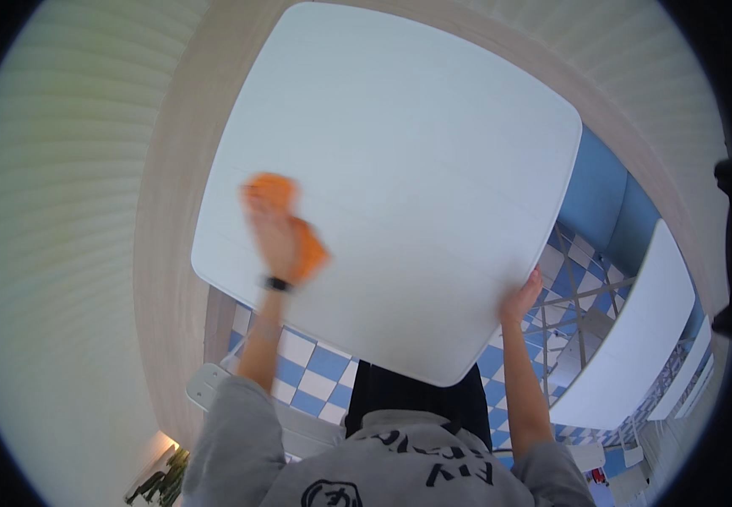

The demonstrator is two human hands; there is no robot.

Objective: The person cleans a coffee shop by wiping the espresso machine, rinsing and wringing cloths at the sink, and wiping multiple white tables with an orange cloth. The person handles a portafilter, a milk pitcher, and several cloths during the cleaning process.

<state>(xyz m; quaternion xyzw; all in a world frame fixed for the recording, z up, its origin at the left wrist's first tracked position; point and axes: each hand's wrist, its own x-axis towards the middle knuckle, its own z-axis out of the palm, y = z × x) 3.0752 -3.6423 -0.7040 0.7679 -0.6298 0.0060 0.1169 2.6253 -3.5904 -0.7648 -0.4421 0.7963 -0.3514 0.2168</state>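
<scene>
A white tabletop with rounded corners fills the middle of the head view. My left hand, blurred by motion, lies on an orange cloth over the table's left part. The cloth shows beyond the fingertips and along one side of the palm. A black band circles the left wrist. At the table's right edge rests my right hand, its thumb along the rim; its other fingers are mostly hidden.
Further white tables stand to the right, beside blue bench seating. A white chair is close at the lower left. Blue and white checked tiles cover the floor. A green plant shows at the bottom left.
</scene>
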